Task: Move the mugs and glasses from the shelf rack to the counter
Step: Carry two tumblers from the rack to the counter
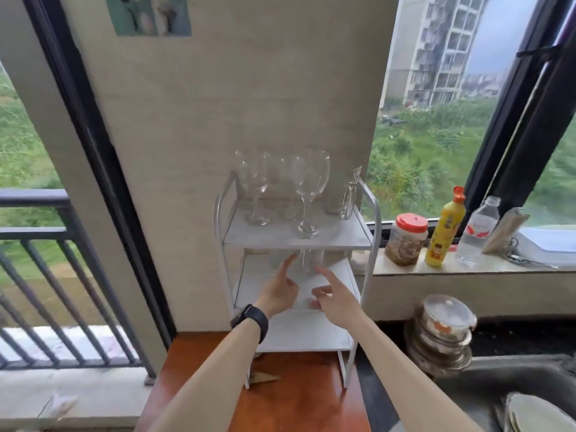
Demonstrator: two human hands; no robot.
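A reddish wooden surface point(299, 388) carries a white three-shelf rack point(371, 210), which stands against a pale wall between two dark-framed windows. Right of the rack, on a darker worktop, metal bowls are stacked under a lidded container point(448, 316). On the ledge right of the rack stand a yellow bottle point(445, 229), a water bottle point(477, 232) and a red-capped jar point(406, 241), the jar nearest the rack.

On the rack's top shelf a tall wine glass point(308, 188) stands upright at the front, with a smaller wine glass point(257, 185) to its left. More stemware stands behind them, too blurred to count. A glass mug point(347, 194) stands at the shelf's right end. More clear glasses point(308, 260) stand at the back of the rack's middle shelf, their shapes unclear.

A person's two bare hands reach in at the front of that middle shelf, side by side but apart. The left hand point(279, 291), with a black watch point(251, 322) on its wrist, has its fingers spread and its forefinger raised toward the top shelf's front edge. The right hand point(335, 296) points a forefinger toward the middle-shelf glasses. Both are loose-fingered and hold nothing.
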